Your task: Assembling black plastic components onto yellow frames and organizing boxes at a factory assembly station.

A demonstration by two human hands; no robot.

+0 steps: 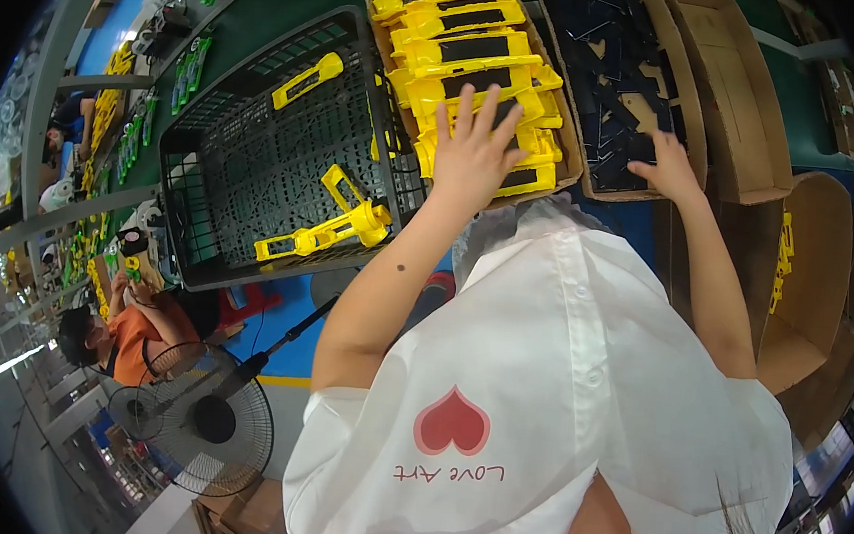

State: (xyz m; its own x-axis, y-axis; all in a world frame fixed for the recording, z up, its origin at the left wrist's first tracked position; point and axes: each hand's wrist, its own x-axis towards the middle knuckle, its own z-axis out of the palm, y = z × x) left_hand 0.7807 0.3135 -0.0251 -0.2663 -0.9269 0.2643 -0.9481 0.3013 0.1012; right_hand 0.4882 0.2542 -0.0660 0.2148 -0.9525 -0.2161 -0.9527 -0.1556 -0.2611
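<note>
My left hand (474, 155) lies with spread fingers over the yellow plastic parts (469, 54), which are stacked in rows in a cardboard box (574, 143). Dark flat inserts show in the slots of many of these parts. At the near end of the neighbouring cardboard box (695, 117), my right hand (673, 169) reaches over a heap of thin black pieces (605, 50). Its thumb and fingers are apart, and no piece shows between them. The black crate (179, 162) on the left holds a few yellow parts (324, 234), some with an unfilled opening.
A third cardboard box (737, 86) stands at the right, and another, lower box (817, 288) holds some yellow parts. Green parts (191, 73) lie beyond the crate. A standing fan (209, 421) and a co-worker in orange (135, 339) are at the lower left.
</note>
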